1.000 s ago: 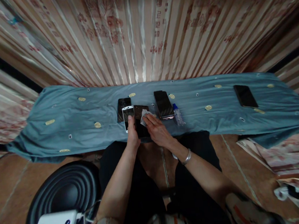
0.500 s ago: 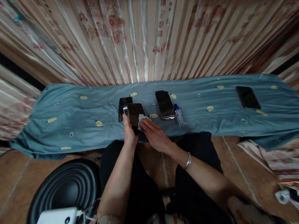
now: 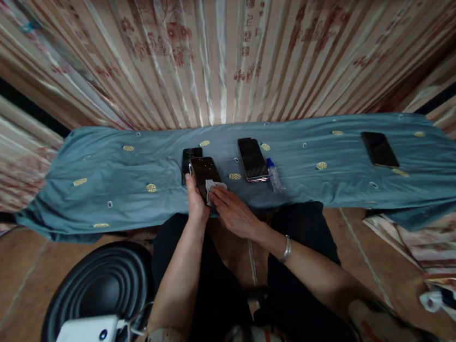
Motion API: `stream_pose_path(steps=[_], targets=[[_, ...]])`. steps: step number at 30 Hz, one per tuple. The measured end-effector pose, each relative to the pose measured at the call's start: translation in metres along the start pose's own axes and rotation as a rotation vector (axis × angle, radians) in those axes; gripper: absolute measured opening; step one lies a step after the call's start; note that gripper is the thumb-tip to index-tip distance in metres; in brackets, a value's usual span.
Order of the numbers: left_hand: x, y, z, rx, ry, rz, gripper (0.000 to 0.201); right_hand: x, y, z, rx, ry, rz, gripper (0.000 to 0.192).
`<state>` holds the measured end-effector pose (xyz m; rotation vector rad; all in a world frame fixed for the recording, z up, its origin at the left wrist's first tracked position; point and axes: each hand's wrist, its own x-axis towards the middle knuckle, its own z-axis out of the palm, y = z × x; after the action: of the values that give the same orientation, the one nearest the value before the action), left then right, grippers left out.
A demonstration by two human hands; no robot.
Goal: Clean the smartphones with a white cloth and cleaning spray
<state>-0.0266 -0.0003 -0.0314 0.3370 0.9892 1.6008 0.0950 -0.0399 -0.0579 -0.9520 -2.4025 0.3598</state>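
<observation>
Item 1: left hand, centre of the frame, closed around the lower left edge of a black glossy rectangular smartphone, tilted up off the cloth.

Item 2: right hand, just right of the left one, fingers flat, pressing a small white crumpled wiping cloth against the lower part of that phone's screen. A silver metal bangle sits on the wrist.

Item 3: counter covered by a teal fabric cloth with small yellow oval motifs, spanning the middle of the frame from left to right.

Item 4: second dark smartphone, lying flat just behind and left of the held one, partly hidden by it.

Item 5: large black smartphone with a bright metal rim, flat, right of centre, well apart from the hands.

Item 6: small clear plastic spray bottle with a blue cap, lying just beside that phone's right edge.

Item 7: lone black smartphone, flat, far right of the cloth.

Item 8: white rectangular power bank with cable, lower left, resting on a round black ribbed stool.

Item 9: pleated beige curtain with red print, upper frame.
</observation>
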Motion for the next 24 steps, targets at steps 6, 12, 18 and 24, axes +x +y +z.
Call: stream_pose_path(steps=[6, 12, 18, 24], targets=[[0.002, -0.004, -0.004, 0.025, -0.034, 0.025, 0.055, -0.001, 0.0, 0.003, 0.031, -0.019, -0.03, 0.055], [0.003, -0.013, -0.008, 0.075, -0.034, 0.044, 0.049, 0.002, 0.006, 0.002, 0.055, -0.001, -0.019, 0.055], [-0.001, -0.022, -0.005, 0.074, -0.084, 0.031, 0.044, 0.006, 0.015, -0.002, 0.045, 0.013, 0.026, 0.054], [-0.003, -0.029, -0.004, 0.067, -0.095, 0.053, 0.041, 0.009, 0.023, -0.003, 0.049, 0.053, 0.058, 0.055]])
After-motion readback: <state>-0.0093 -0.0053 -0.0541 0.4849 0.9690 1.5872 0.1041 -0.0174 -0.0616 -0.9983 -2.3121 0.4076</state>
